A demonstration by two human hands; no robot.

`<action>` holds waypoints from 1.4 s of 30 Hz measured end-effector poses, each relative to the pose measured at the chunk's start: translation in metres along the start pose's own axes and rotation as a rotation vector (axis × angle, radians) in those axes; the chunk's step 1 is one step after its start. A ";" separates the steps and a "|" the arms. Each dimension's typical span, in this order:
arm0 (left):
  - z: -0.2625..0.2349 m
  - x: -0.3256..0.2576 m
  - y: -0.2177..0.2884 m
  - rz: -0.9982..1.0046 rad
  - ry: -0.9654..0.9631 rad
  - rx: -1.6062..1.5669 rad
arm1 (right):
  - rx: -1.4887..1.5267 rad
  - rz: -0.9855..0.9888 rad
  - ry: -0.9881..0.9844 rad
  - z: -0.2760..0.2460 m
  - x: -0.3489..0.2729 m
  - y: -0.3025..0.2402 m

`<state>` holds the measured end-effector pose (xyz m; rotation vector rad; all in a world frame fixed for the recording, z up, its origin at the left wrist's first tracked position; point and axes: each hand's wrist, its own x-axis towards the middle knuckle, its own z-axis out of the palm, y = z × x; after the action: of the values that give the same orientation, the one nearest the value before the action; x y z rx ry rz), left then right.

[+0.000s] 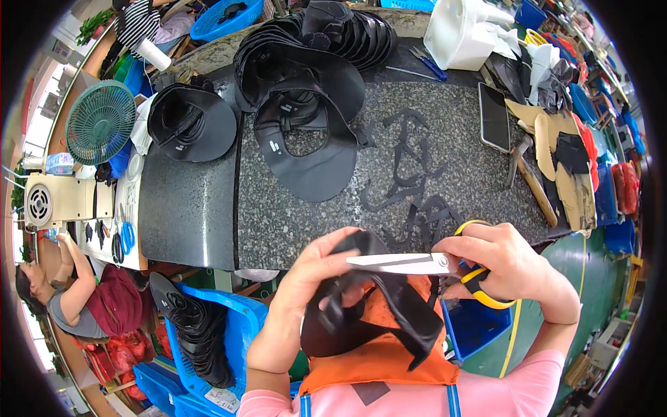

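Above my lap, my left hand (303, 281) is closed on a black shoe upper (336, 325), whose loose strip hangs down to the right. My right hand (495, 256) grips scissors (410, 263) with yellow and black handles. Their blades point left, across the top edge of the upper and close to my left fingers. Whether the blades are touching the material cannot be made out. Beyond my hands, a black upper (316, 167) lies on the speckled stone slab, in front of a stack of similar uppers (299, 73). Thin black offcuts (410, 181) are scattered to its right.
A phone (494, 117) and a hammer (531, 181) lie at the slab's right side. More uppers (191, 124) sit at the left, near a green fan (101, 121). A blue crate (243, 316) holding stacked pieces stands left of me. Another person (87, 295) works at far left.
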<state>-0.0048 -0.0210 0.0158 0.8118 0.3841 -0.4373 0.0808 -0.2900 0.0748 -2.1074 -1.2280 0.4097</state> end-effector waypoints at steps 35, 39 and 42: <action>0.000 0.013 -0.008 0.454 0.039 0.609 | 0.104 0.117 0.314 0.037 0.032 0.029; -0.011 0.009 -0.009 0.466 0.108 0.493 | 0.071 0.066 0.088 0.036 0.007 0.038; -0.011 0.006 -0.011 0.457 0.117 0.503 | 0.040 0.010 0.057 0.036 -0.002 0.033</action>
<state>-0.0073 -0.0205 -0.0010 1.3812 0.1848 -0.0518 0.0809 -0.2896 0.0255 -2.0783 -1.1681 0.3734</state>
